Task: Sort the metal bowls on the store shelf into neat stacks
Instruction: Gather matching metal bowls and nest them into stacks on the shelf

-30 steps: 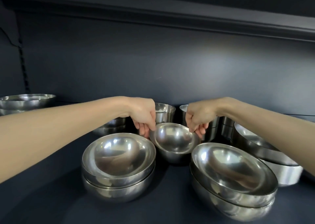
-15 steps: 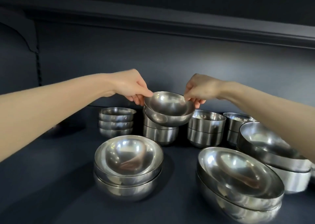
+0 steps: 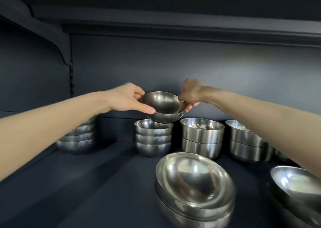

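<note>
One small bowl is held up.
It is pinched by the left hand at 9 o'clock and the right hand at 3; the three-bowl stack is just below, at 6.

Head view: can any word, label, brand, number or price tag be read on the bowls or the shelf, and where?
None: no text shows on the held bowl, the bowl stacks, the shelf or its back panel. No labels or tags in view.

Bowls polished glossy metal; shelf matt dark, smooth.
</note>
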The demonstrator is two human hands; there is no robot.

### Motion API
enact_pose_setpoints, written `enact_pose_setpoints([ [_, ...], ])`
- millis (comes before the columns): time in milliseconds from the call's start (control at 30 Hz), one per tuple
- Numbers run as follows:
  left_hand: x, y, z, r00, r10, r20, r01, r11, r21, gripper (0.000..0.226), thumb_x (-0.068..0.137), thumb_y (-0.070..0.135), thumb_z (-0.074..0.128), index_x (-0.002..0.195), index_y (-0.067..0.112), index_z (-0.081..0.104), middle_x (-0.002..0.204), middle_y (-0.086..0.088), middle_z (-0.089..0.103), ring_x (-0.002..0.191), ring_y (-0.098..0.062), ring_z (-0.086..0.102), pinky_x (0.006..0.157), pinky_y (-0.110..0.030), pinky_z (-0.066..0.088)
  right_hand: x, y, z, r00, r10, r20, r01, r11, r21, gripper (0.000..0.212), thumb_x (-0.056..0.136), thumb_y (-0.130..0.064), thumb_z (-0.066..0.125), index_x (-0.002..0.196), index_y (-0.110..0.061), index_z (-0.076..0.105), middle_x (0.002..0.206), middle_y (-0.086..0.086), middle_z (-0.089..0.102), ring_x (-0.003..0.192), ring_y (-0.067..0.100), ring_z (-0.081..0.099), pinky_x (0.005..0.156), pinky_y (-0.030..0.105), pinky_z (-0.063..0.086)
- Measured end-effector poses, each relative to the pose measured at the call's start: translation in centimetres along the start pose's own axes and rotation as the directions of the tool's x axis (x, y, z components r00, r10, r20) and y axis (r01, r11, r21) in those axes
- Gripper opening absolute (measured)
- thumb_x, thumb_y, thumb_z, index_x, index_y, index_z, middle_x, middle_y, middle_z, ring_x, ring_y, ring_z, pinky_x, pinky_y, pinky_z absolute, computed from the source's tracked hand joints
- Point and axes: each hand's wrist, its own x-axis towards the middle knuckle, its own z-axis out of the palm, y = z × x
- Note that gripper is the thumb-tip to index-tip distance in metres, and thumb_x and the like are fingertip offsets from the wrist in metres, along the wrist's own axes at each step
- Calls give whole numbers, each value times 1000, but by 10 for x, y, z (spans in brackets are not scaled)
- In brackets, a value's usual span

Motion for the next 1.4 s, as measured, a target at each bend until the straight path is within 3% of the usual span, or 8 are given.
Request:
enact_pose_setpoints([
  [200, 17, -36, 0, 998, 34, 52, -34, 999, -7, 33, 72, 22, 82, 96, 23, 59, 95, 11, 67, 93, -8, 64, 81, -8, 46, 20, -13, 21, 997, 10, 72, -9, 1000, -16, 22, 82, -5, 48, 73, -2, 68, 55, 4, 70, 37, 4, 54, 46, 17, 47],
  [333, 23, -42, -5, 997, 29, 72, -33, 998, 51, 49, 74, 31, 79, 116, 11, 61, 104, 5, 70, 101, -11, 65, 93, -16, 46, 27, -17, 27, 996, 9, 90, -5, 999, -49, 24, 82, -7, 48, 65, -5, 64, 47, 0, 66, 38, 4, 53, 48, 18, 47],
  [500, 25, -47, -5, 992, -18, 124, -2, 987, 161, 82, 56, 67, 78, 111, 8, 66, 110, -7, 71, 109, -21, 64, 105, -35, 44, 35, -18, 36, 986, 20, 168, -1, 994, -113, 27, 84, -8, 48, 61, -8, 63, 45, -4, 64, 43, 2, 56, 54, 21, 46],
  [600, 26, -51, -3, 985, -54, 164, 20, 979, 204, 79, 64, 60, 76, 121, 7, 62, 121, -5, 66, 114, -19, 60, 107, -33, 42, 41, -16, 42, 980, 8, 199, 28, 984, -175, 26, 83, -10, 54, 60, -10, 64, 42, -8, 61, 57, 8, 57, 58, 22, 43],
  [733, 29, -54, -1, 977, -62, 203, 15, 974, 225, 117, 42, 83, 69, 133, 10, 53, 128, 0, 60, 116, -11, 58, 108, -31, 41, 44, -15, 47, 976, -26, 215, 77, 970, -229, 19, 85, -11, 58, 78, -4, 74, 64, -3, 67, 72, 13, 58, 57, 21, 42],
  [1100, 33, -55, 2, 978, -80, 193, 44, 982, 185, 111, 51, 68, 74, 139, 8, 46, 131, -4, 56, 110, -16, 62, 104, -32, 45, 47, -10, 49, 959, -31, 282, 110, 957, -269, 20, 84, -11, 61, 66, -7, 70, 58, -17, 66, 73, 11, 57, 62, 23, 44],
  [1267, 33, -58, 7, 977, -88, 195, 72, 993, 89, 87, 69, 45, 75, 139, 3, 45, 132, -10, 54, 102, -17, 66, 91, -24, 52, 41, -10, 47, 972, -50, 228, 97, 974, -202, 18, 83, -9, 61, 67, -8, 68, 39, -15, 56, 75, 13, 59, 58, 21, 43],
  [1400, 33, -57, 9, 980, -81, 181, 69, 995, 71, 76, 79, 35, 73, 140, 2, 42, 131, -8, 52, 96, -15, 65, 76, -15, 52, 40, -10, 46, 977, -53, 204, 92, 978, -186, 15, 83, -9, 61, 74, -4, 72, 46, -13, 59, 74, 14, 58, 58, 22, 42],
])
